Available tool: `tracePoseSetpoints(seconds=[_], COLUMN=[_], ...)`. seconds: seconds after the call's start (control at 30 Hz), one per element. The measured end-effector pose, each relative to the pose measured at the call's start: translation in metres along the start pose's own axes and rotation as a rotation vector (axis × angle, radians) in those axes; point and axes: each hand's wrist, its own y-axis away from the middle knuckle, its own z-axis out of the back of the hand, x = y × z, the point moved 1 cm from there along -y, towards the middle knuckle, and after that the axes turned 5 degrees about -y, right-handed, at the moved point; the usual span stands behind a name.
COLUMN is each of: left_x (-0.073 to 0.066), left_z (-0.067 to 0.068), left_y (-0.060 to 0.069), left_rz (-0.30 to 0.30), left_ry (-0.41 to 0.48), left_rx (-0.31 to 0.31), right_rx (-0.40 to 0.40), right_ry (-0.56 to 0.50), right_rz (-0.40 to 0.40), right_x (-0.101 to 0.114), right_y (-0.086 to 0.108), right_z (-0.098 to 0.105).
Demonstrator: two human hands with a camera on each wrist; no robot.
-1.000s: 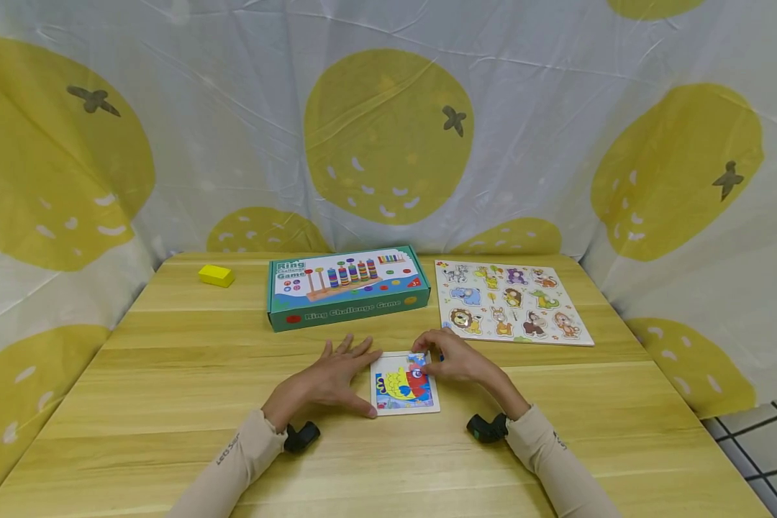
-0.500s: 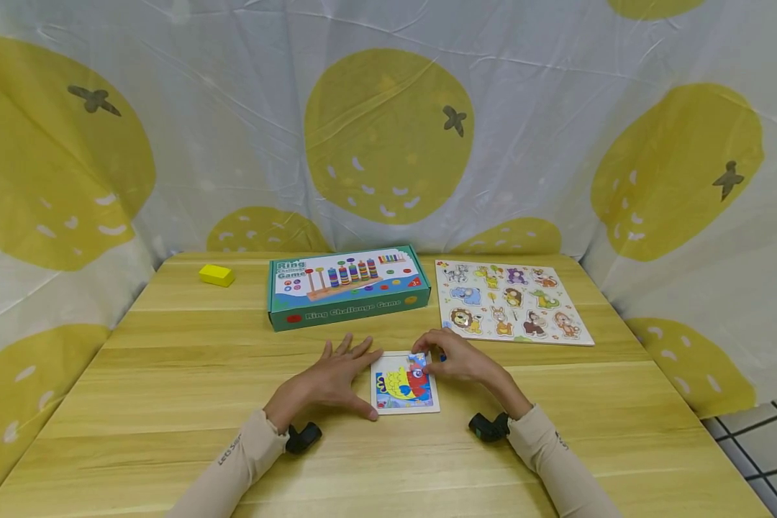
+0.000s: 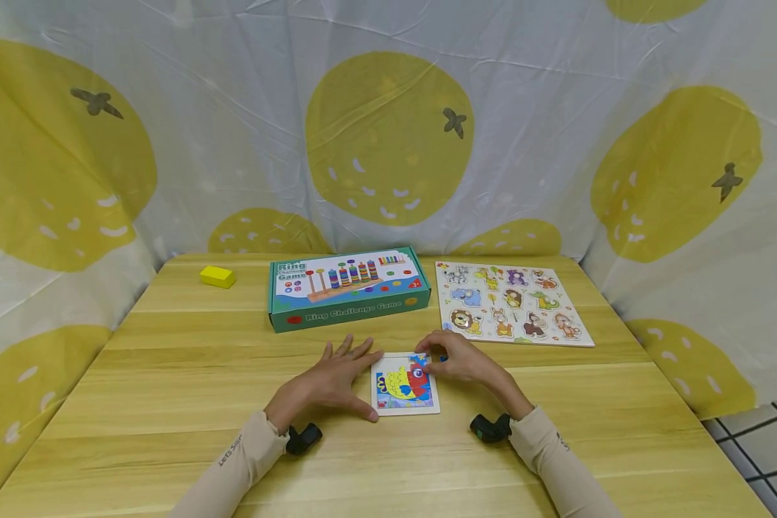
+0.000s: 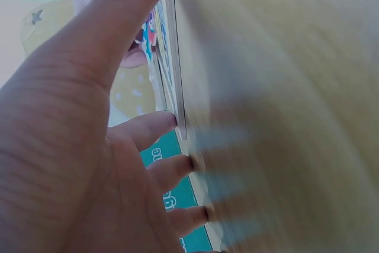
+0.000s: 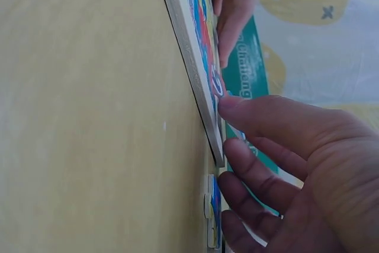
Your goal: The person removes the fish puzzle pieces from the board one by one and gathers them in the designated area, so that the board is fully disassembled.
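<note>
A small wooden jigsaw puzzle (image 3: 404, 385) with a yellow, red and blue fish picture lies on the table in the head view. My left hand (image 3: 326, 378) is spread at its left side, thumb and forefinger touching the frame. At the upper right corner, my right hand (image 3: 456, 357) pinches a puzzle piece (image 3: 419, 357) between thumb and fingers. This piece is mostly hidden by the fingers in the right wrist view. Loose blue puzzle pieces (image 5: 214, 211) lie on the table beside the frame, under the right hand; their number cannot be told.
Behind the hands stands a green Ring Challenge Game box (image 3: 350, 288). To its right lies an animal puzzle board (image 3: 511, 302). A yellow block (image 3: 217, 277) sits at the back left of the wooden table (image 3: 168, 388). A patterned curtain (image 3: 388, 144) hangs behind.
The puzzle piece in my right fingers has shifted slightly at the upper right corner. My left hand stays in place on the frame.
</note>
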Motion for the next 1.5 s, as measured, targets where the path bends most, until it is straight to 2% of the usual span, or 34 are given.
tracePoseSetpoints(seconds=[0.23, 0.8, 1.13, 1.5], left_x=[0.000, 0.000, 0.001, 0.001], left_z=[0.001, 0.001, -0.001, -0.001], left_y=[0.000, 0.001, 0.000, 0.000], left_rz=[0.000, -0.002, -0.012, -0.011], left_ry=[0.001, 0.006, -0.002, 0.004], left_rx=[-0.003, -0.005, -0.001, 0.001], right_rx=[0.035, 0.062, 0.004, -0.056], right_ry=[-0.093, -0.129, -0.223, -0.198], right_rz=[0.001, -0.009, -0.014, -0.073], right_x=[0.001, -0.001, -0.007, -0.022], right_y=[-0.001, -0.003, 0.010, 0.036], right_z=[0.001, 0.004, 0.021, 0.046])
